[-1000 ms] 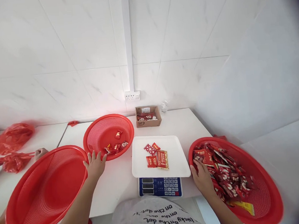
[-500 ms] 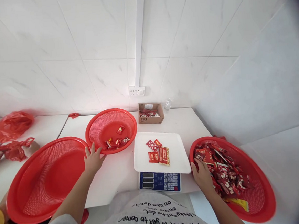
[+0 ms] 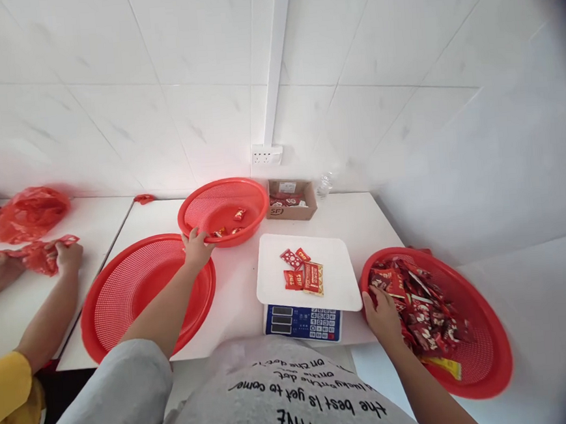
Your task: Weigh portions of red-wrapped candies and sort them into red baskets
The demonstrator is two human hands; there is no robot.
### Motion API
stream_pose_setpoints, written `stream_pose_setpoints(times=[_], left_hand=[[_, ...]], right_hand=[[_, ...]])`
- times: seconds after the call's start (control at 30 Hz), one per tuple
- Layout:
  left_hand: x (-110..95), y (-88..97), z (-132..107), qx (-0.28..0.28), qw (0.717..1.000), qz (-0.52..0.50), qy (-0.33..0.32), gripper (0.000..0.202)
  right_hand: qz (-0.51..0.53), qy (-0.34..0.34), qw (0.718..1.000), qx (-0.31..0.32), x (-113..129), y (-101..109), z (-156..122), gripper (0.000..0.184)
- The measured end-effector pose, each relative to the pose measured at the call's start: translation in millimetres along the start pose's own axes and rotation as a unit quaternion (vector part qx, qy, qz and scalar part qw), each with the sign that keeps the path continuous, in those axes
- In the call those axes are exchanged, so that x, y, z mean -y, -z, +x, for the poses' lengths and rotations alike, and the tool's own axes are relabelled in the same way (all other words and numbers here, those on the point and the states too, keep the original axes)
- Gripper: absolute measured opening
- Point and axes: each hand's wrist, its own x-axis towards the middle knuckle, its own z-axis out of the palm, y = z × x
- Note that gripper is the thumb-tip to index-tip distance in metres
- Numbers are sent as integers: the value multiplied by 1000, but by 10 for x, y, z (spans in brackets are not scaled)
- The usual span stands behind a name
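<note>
My left hand (image 3: 196, 250) reaches forward and grips the near rim of the far red basket (image 3: 197, 202). A few wrapped snacks (image 3: 239, 214) lie in that basket. Under my left forearm sits a larger red basket (image 3: 100, 318) with nothing visible inside. On the right, my right hand (image 3: 383, 315) holds the near-left rim of another red basket (image 3: 496, 368), which is heaped with red snack packets (image 3: 425, 312). Between my hands stands a digital scale (image 3: 301, 323). Several red packets (image 3: 308, 276) lie on its white tray (image 3: 270, 291).
A small cardboard box (image 3: 303, 212) with packets stands against the wall, beside a crumpled clear plastic piece (image 3: 324, 184). At left, a co-worker's hands (image 3: 68, 255) handle a red plastic bag (image 3: 39, 257). Another red bag (image 3: 28, 212) lies behind.
My left hand and the far basket have moved away toward the wall, and the basket tilts more. The large left basket has shifted right and sits flatter on the table. The view has shifted slightly.
</note>
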Motion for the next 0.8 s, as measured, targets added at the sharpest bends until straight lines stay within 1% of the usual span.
stream_pose_setpoints(times=[0.07, 0.1, 0.17, 0.23, 0.27, 0.43, 0.53, 0.57, 0.6, 0.63, 0.67, 0.73, 0.77, 0.8], left_hand=[[-58, 35, -16, 19, 999, 7, 32, 29], [-61, 60, -32, 27, 999, 20, 35, 28], [-17, 131, -60, 38, 998, 57, 19, 28], [81, 225, -61, 36, 995, 97, 7, 30], [141, 278, -50, 34, 993, 114, 12, 33], [429, 518, 37, 33, 983, 170, 55, 44], [552, 612, 34, 43, 979, 180, 86, 52], [585, 632, 18, 48, 977, 191, 85, 55], [614, 647, -4, 54, 974, 208, 70, 58], [638, 655, -31, 64, 971, 227, 41, 61], [655, 657, -61, 80, 967, 244, -2, 62], [668, 646, -119, 127, 954, 254, -96, 63], [665, 637, -142, 152, 947, 250, -129, 62], [657, 627, -159, 174, 942, 246, -148, 59]], right_hand=[[3, -2, 1000, 1, -4, 1, 2, 65], [4, -1, 1000, 1, -5, 1, 3, 65], [3, 2, 1000, 0, -3, 2, 1, 65], [1, 6, 1000, -3, -1, 2, -5, 65], [0, 9, 1000, -5, -1, 2, -8, 65], [-3, 1, 1000, 2, -5, 1, -10, 66], [-4, -2, 1000, 7, -3, 5, -3, 68], [-3, -2, 1000, 7, 0, 6, -2, 68], [-1, -4, 1000, 6, 3, 8, -2, 68], [1, -6, 1000, 4, 6, 10, -3, 67], [3, -7, 1000, 3, 9, 12, -4, 65], [4, -8, 1000, 1, 15, 14, -7, 64], [5, -5, 1000, 1, 18, 15, -7, 64], [6, -3, 1000, 1, 20, 16, -8, 64]])
